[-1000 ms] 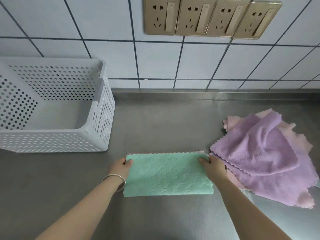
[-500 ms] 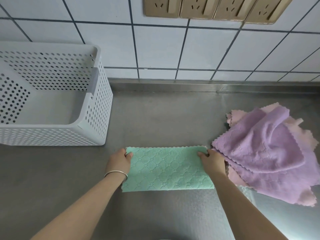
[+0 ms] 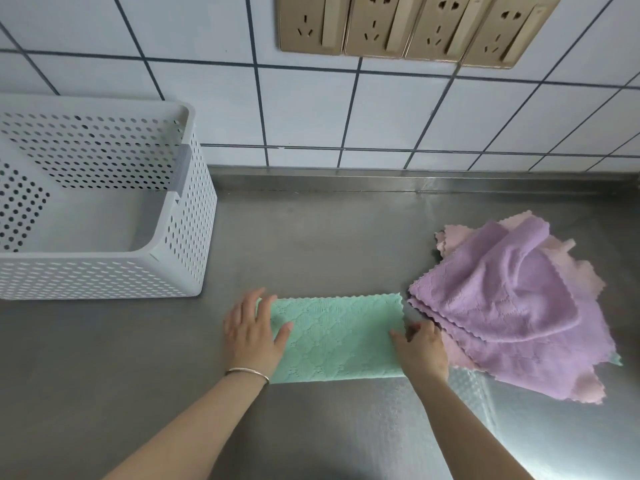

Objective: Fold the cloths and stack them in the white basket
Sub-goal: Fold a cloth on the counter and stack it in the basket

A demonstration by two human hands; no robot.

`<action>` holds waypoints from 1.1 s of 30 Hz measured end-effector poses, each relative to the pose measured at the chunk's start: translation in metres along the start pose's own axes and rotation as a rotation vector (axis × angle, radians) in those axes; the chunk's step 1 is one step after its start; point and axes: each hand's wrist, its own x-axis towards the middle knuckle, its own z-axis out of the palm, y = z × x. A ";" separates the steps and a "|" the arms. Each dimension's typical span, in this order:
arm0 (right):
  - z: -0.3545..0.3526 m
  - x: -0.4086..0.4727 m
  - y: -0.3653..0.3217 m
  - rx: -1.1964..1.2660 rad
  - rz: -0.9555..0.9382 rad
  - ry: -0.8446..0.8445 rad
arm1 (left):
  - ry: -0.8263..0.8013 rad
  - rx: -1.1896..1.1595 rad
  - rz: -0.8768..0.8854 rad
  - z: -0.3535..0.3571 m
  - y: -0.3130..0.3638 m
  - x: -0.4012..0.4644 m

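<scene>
I see the white perforated plastic basket (image 3: 104, 216) at the steel counter's left edge empty — my left hand (image 3: 251, 332) lies flat-fingered on the half-folded mint-green textured cloth (image 3: 334, 336) at the front edge, my right hand (image 3: 420, 348) pinches its right end, and the purple and pink crumpled cloths (image 3: 512, 299) wait unfolded.

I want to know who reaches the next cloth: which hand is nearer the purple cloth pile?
Right. The right hand pinches the green cloth's right edge, beside the purple cloth pile. The left hand rests flat on the green cloth's far left end.

Bare steel tabletop (image 3: 311, 244) runs open from the green cloth (image 3: 336, 337) toward the white basket (image 3: 194, 216) at the left of the frame. The purple-and-pink cloth pile (image 3: 512, 303) crowds the right side, touching the green cloth's edge.
</scene>
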 end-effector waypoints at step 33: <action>0.048 -0.098 -0.063 -0.002 -1.187 0.380 | -0.530 -0.611 -0.305 -0.052 0.060 0.026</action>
